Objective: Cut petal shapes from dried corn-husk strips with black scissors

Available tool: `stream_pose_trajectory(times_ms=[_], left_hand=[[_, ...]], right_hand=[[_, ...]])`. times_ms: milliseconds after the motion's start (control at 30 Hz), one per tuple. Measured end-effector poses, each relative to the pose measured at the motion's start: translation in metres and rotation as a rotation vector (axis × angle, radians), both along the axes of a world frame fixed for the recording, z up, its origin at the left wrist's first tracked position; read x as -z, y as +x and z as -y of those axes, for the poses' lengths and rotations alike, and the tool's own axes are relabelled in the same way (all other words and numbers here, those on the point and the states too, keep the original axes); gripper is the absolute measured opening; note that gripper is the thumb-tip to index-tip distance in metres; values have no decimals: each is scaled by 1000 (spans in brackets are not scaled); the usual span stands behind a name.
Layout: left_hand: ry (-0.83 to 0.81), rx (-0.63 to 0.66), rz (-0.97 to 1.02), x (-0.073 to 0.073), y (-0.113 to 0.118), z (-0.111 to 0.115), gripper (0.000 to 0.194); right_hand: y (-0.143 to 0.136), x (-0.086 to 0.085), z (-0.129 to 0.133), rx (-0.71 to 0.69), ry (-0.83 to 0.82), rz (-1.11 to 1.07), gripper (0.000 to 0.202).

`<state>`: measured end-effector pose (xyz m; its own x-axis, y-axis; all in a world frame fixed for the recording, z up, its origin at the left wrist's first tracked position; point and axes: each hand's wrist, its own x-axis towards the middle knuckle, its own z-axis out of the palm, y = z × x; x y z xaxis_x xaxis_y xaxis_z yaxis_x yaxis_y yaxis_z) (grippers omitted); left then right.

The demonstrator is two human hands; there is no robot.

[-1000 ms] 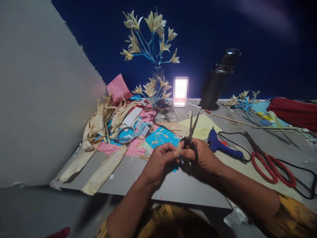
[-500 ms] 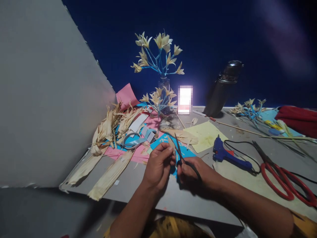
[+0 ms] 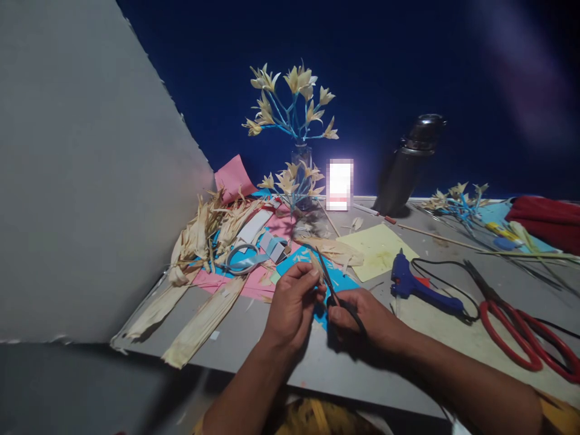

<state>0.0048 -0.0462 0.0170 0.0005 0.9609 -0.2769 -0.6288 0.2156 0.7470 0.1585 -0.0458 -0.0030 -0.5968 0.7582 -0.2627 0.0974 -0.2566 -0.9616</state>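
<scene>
I watch the left hand (image 3: 290,302) pinch a small, pale, pointed strip of dried husk (image 3: 316,261) between thumb and fingers, above a bright blue paper sheet (image 3: 342,279). The right hand (image 3: 369,317) grips slim, black-handled metal scissors (image 3: 330,283), blades beside the strip; I can't tell whether they touch it. Further right, I see a blue plastic glue gun (image 3: 426,293) near larger red-handled scissors (image 3: 492,295).

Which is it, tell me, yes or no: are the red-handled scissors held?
No, the right hand holds black scissors; the red-handled pair lies apart.
</scene>
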Motion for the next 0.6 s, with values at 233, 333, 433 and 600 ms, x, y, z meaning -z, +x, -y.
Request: stream_pose_trajectory(times_ms=[233,333,433,600], left_hand=[[-7,11,21,1,-1,0,27],[-9,25,22,2,-2,-1,26],[4,40,17,2,-3,-1,24],[22,70,3,0,-5,-1,18]], right_hand=[[0,6,0,35,-20,-19,57],[1,5,0,48,-43,7,52],[1,3,0,59,-50,55,44],[0,5,0,73,-65,53,39]])
